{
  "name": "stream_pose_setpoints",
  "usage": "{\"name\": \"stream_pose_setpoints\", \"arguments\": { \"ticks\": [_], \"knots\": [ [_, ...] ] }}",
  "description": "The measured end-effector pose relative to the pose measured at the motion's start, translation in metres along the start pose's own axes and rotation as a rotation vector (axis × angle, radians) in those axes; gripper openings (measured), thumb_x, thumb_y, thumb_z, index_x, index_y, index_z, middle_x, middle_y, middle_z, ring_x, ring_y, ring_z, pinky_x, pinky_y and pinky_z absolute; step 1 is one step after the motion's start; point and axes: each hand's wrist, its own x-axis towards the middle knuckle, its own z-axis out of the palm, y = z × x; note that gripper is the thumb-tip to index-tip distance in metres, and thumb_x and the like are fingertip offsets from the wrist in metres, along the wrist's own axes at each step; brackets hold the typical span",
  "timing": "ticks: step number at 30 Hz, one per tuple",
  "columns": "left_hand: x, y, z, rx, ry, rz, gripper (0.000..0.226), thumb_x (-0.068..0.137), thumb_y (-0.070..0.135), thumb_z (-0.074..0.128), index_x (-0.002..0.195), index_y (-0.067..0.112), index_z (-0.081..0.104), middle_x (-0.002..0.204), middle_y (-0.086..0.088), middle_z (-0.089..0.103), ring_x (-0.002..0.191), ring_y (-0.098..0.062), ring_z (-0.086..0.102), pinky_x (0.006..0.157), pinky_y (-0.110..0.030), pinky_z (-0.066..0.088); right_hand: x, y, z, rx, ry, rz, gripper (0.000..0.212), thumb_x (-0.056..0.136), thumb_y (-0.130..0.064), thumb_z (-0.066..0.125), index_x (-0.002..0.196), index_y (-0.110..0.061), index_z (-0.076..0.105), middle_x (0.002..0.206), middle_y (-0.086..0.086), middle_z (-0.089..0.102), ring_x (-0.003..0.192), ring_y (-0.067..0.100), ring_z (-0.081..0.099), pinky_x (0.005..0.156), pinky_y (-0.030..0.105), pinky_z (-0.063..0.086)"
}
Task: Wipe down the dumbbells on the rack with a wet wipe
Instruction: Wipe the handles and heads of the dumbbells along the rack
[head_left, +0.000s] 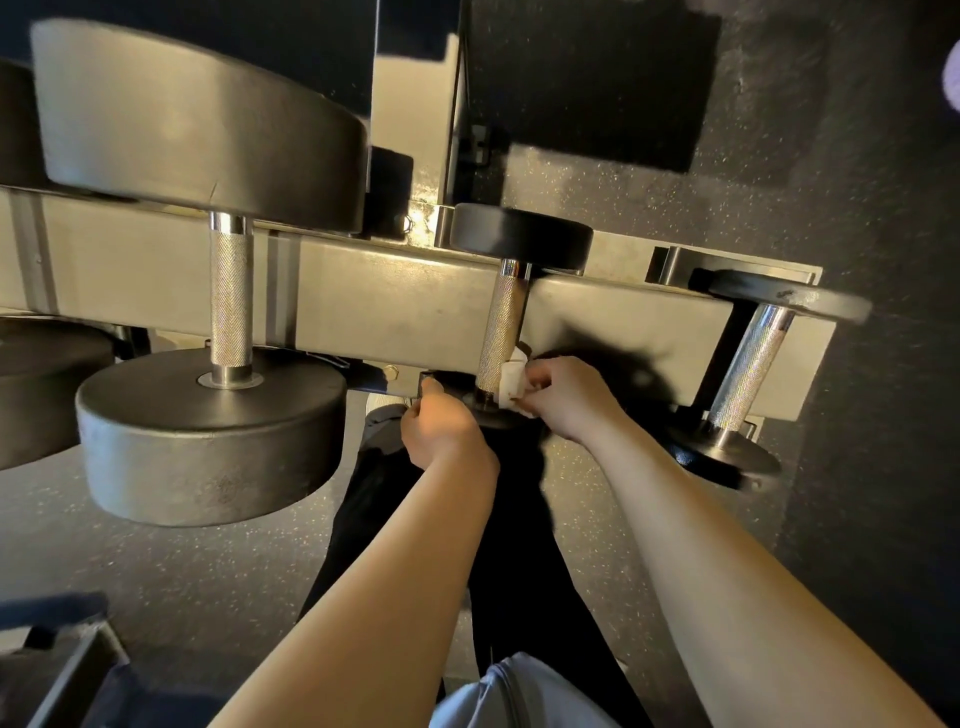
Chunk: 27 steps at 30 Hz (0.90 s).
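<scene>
Head view, looking down along both bare forearms at a grey steel dumbbell rack.

1. Middle dumbbell. A small black rubber-headed dumbbell with a knurled chrome handle rests across the rack rail. Its far head sits above the rail; its near head is mostly hidden behind my hands.

2. Right hand. My right hand has its fingers curled around a folded white wet wipe, pinching it against the right side of the handle at its lower end, just above the near head. The wipe touches the knurling.

3. Left hand. My left hand is at the left edge of the near head, thumb pointing up toward the rail. Its fingers pass under the head and are hidden; I cannot tell whether they grip it.

4. Neighbouring items. A large black dumbbell with a knurled chrome handle sits on the rack to the left. A thin-headed black dumbbell sits to the right, tilted.

5. Surroundings. Speckled dark rubber floor lies below the rack.
</scene>
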Motion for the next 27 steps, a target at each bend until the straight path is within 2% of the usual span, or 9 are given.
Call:
{"name": "stream_pose_setpoints", "arguments": {
  "ticks": [3, 6, 8, 12, 14, 17, 21, 23, 27],
  "knots": [
    [0.003, -0.001, 0.001, 0.025, -0.003, 0.019, 0.043, 0.092, 0.042, 0.059, 0.122, 0.012, 0.061, 0.118, -0.009, 0.064, 0.108, -0.028, 0.060, 0.100, -0.041, 0.047, 0.003, 0.003, 0.004, 0.161, -0.036, 0.100, 0.039, 0.083, -0.003, 0.060, 0.050, -0.021, 0.048, 0.064, -0.005, 0.051, 0.076, 0.019, 0.048, 0.063, 0.025, 0.035],
    [0.006, -0.002, 0.001, 0.086, -0.037, 0.066, 0.044, 0.099, 0.035, 0.050, 0.128, 0.002, 0.055, 0.131, -0.018, 0.057, 0.120, -0.035, 0.055, 0.099, -0.041, 0.045, 0.020, 0.003, 0.006, 0.114, -0.104, 0.150, 0.013, 0.083, -0.005, 0.062, 0.075, -0.014, 0.068, 0.085, 0.005, 0.067, 0.087, 0.022, 0.061, 0.083, 0.030, 0.051],
    [0.006, -0.003, 0.001, 0.130, -0.024, 0.089, 0.044, 0.101, 0.032, 0.045, 0.129, 0.000, 0.054, 0.135, -0.021, 0.054, 0.124, -0.038, 0.052, 0.100, -0.044, 0.044, 0.028, 0.000, 0.006, 0.024, -0.106, 0.160, 0.016, 0.084, -0.009, 0.063, 0.097, -0.006, 0.071, 0.098, 0.010, 0.070, 0.094, 0.025, 0.066, 0.089, 0.037, 0.053],
    [0.004, -0.001, 0.001, 0.089, 0.027, 0.031, 0.032, 0.093, 0.042, 0.057, 0.109, 0.015, 0.062, 0.107, -0.008, 0.064, 0.107, -0.029, 0.060, 0.100, -0.041, 0.048, 0.022, -0.006, 0.005, 0.001, -0.062, 0.130, 0.023, 0.082, -0.010, 0.067, 0.105, -0.005, 0.068, 0.101, 0.010, 0.069, 0.098, 0.023, 0.064, 0.089, 0.035, 0.052],
    [0.003, 0.002, 0.002, 0.071, 0.049, 0.022, 0.026, 0.089, 0.043, 0.060, 0.092, 0.018, 0.058, 0.099, -0.004, 0.062, 0.101, -0.026, 0.061, 0.098, -0.041, 0.049, 0.012, -0.004, 0.003, -0.003, -0.056, 0.081, 0.004, 0.083, -0.011, 0.066, 0.084, -0.008, 0.067, 0.086, 0.005, 0.064, 0.088, 0.022, 0.060, 0.073, 0.027, 0.049],
    [0.002, 0.002, 0.002, 0.048, 0.038, 0.000, 0.024, 0.091, 0.040, 0.058, 0.092, 0.016, 0.055, 0.104, -0.005, 0.064, 0.099, -0.024, 0.061, 0.098, -0.036, 0.048, -0.010, 0.000, 0.001, 0.113, 0.015, 0.033, 0.030, 0.082, -0.019, 0.069, 0.059, -0.023, 0.051, 0.065, -0.007, 0.051, 0.067, 0.012, 0.050, 0.054, 0.020, 0.032],
    [-0.004, -0.001, -0.001, 0.072, -0.010, 0.062, 0.031, 0.097, 0.031, 0.052, 0.114, 0.006, 0.059, 0.125, -0.015, 0.061, 0.113, -0.034, 0.059, 0.100, -0.043, 0.048, -0.021, -0.002, 0.010, 0.269, 0.257, -0.079, 0.017, 0.082, -0.021, 0.069, 0.071, -0.017, 0.057, 0.071, -0.001, 0.058, 0.067, 0.016, 0.056, 0.060, 0.025, 0.047],
    [-0.008, -0.001, -0.002, 0.096, -0.011, 0.090, 0.035, 0.097, 0.030, 0.051, 0.121, 0.005, 0.058, 0.129, -0.018, 0.058, 0.118, -0.037, 0.056, 0.101, -0.045, 0.047, -0.013, -0.010, 0.012, 0.291, 0.523, -0.157, 0.008, 0.084, -0.014, 0.067, 0.082, -0.011, 0.059, 0.081, 0.006, 0.060, 0.068, 0.014, 0.053, 0.062, 0.012, 0.042],
    [-0.007, 0.002, -0.001, 0.040, 0.029, 0.044, 0.023, 0.090, 0.035, 0.058, 0.085, 0.012, 0.058, 0.113, -0.013, 0.064, 0.100, -0.029, 0.059, 0.098, -0.043, 0.049, 0.008, -0.047, 0.007, 0.893, 0.783, -0.115, 0.023, 0.075, -0.019, 0.075, 0.076, -0.019, 0.051, 0.081, 0.000, 0.051, 0.069, 0.008, 0.047, 0.064, 0.016, 0.037]
  ]
}}
